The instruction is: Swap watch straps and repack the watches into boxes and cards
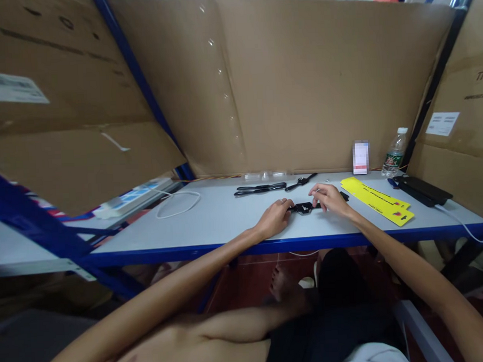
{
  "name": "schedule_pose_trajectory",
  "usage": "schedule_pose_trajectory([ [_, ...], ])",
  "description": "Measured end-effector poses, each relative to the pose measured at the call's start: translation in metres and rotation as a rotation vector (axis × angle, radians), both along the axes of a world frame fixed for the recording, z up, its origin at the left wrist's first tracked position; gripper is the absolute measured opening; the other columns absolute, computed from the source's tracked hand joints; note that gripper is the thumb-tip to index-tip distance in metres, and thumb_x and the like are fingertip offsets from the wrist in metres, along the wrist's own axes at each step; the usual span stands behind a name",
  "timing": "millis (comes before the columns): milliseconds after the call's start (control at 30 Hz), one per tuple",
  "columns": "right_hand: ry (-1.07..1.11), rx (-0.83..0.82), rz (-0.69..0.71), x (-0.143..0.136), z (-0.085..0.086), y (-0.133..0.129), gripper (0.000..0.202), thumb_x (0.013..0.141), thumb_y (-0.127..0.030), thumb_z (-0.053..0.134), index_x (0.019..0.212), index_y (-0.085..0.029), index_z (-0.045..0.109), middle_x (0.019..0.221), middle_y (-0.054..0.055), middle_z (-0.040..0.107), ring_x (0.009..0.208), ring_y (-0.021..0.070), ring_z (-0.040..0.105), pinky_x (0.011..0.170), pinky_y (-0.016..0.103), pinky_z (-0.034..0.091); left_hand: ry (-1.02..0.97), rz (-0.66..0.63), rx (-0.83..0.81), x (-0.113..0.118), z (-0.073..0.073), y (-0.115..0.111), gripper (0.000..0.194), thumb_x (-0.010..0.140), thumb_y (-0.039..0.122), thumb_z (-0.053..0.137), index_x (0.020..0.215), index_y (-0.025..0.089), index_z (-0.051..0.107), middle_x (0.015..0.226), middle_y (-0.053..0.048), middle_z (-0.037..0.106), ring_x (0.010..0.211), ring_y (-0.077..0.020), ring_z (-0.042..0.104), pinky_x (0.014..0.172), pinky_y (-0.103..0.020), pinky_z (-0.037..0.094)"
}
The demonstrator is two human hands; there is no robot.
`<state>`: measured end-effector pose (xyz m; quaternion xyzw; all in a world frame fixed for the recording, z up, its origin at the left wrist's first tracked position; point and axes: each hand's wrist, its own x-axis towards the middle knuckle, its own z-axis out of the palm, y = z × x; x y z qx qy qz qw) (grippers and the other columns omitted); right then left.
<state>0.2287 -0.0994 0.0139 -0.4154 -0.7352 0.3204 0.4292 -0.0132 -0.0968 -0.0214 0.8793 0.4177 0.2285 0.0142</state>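
Observation:
A black watch [304, 208] with an angular case lies on the grey-white table, its strap stretched out to both sides. My left hand [275, 218] rests on the table, with its curled fingers closed on the left strap. Over the right strap, my right hand [331, 198] has bent fingers, with fingertips at the strap close to the case. The strap's far end sticks out beyond this hand, and its middle is hidden under the palm. Behind the hands lie another black watch [301, 182] and a pair of long black straps or bands [260, 189].
To the right are yellow printed cards [376, 202], a black power bank [424, 189] with a white cable, a propped phone [360, 158] and a water bottle [394, 153]. A white cable [178, 205] loops at left near a power strip [132, 199]. Cardboard walls [301, 82] enclose the table.

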Motion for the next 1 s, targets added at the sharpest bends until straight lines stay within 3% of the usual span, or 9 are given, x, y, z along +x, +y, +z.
schedule_pose_trajectory([
  [100,-0.060,0.038,-0.010,-0.001,-0.001,-0.002,0.018,0.091,-0.033,0.054,0.092,-0.018,0.064,0.091,0.003,0.077,0.038,0.0061,0.050,0.048,0.022,0.042,-0.001,0.008,-0.006,0.000,0.000,0.000,0.031,0.091,0.009,0.047,0.118,0.019,0.060,0.111,-0.010,0.067,0.105,-0.0269,0.064,0.090,-0.039,0.052],
  [233,-0.124,0.017,-0.049,-0.005,0.000,-0.007,0.012,0.090,-0.024,0.054,0.089,-0.017,0.065,0.090,0.004,0.078,0.038,0.0055,0.049,0.048,0.021,0.042,-0.006,0.010,-0.003,-0.001,-0.001,0.000,0.031,0.091,0.010,0.048,0.117,0.020,0.061,0.111,-0.010,0.067,0.104,-0.0267,0.064,0.090,-0.039,0.052],
  [400,-0.015,-0.186,0.177,-0.009,0.004,-0.009,0.017,0.092,-0.024,0.054,0.100,-0.016,0.066,0.099,0.009,0.079,0.040,0.0076,0.053,0.043,0.022,0.043,-0.010,0.005,-0.008,-0.002,-0.002,0.001,0.029,0.091,0.011,0.048,0.114,0.020,0.062,0.110,-0.011,0.068,0.104,-0.0270,0.064,0.091,-0.041,0.052],
  [567,-0.106,-0.012,0.017,-0.009,0.003,-0.011,0.017,0.094,-0.017,0.052,0.098,-0.017,0.069,0.105,0.005,0.078,0.040,0.0044,0.050,0.048,0.021,0.043,-0.017,-0.008,-0.005,-0.003,-0.003,0.002,0.031,0.090,0.010,0.048,0.115,0.021,0.062,0.109,-0.009,0.068,0.104,-0.0264,0.064,0.092,-0.041,0.052],
  [700,-0.240,0.039,-0.013,-0.009,0.001,-0.013,0.018,0.093,-0.015,0.056,0.097,-0.018,0.073,0.092,0.001,0.078,0.041,0.0048,0.053,0.056,0.021,0.045,0.003,0.003,-0.012,-0.002,-0.002,0.001,0.030,0.091,0.010,0.047,0.116,0.020,0.061,0.110,-0.010,0.067,0.104,-0.0269,0.064,0.091,-0.040,0.052],
  [833,-0.203,0.040,-0.028,-0.008,-0.001,-0.012,0.014,0.087,-0.014,0.059,0.092,-0.017,0.072,0.090,0.002,0.078,0.039,0.0058,0.052,0.049,0.021,0.042,-0.008,0.009,-0.011,0.000,-0.001,0.000,0.032,0.090,0.009,0.048,0.117,0.019,0.061,0.111,-0.011,0.067,0.104,-0.0276,0.064,0.090,-0.041,0.052],
  [1000,-0.081,-0.110,0.171,-0.006,-0.002,-0.007,0.019,0.088,-0.021,0.056,0.101,-0.017,0.069,0.096,0.006,0.079,0.040,0.0079,0.054,0.047,0.023,0.044,-0.026,-0.007,-0.002,0.001,-0.001,0.000,0.034,0.088,0.008,0.048,0.116,0.020,0.063,0.109,-0.010,0.068,0.103,-0.0260,0.064,0.091,-0.040,0.052],
])
